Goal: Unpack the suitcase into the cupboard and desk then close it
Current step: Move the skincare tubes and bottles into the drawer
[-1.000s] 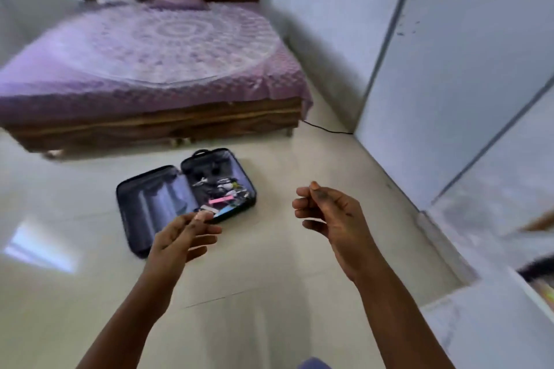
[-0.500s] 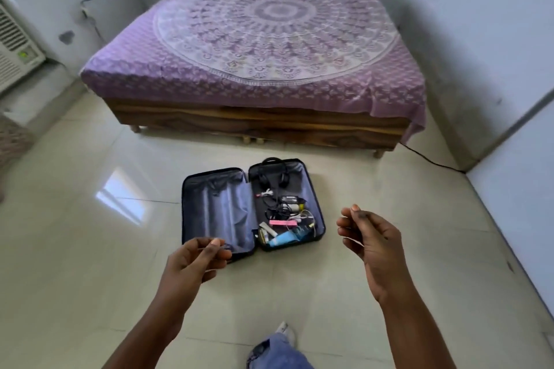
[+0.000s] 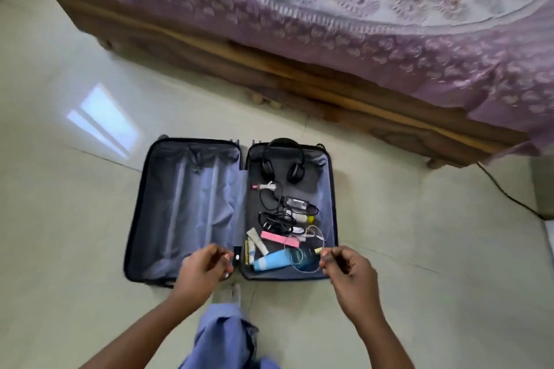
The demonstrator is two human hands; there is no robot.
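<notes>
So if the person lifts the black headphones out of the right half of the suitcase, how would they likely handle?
The headphones probably lift as one fairly stiff piece, since a curved band joins both cups. They look light and easy to hook by the band. The cups may swing a little. No cord visibly runs from them into the black cables below, so snagging seems unlikely.

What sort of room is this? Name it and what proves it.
Most likely a bedroom: a wooden bed frame with a purple patterned bedspread stands on a pale tiled floor, and an open dark suitcase lies beside it.
</notes>
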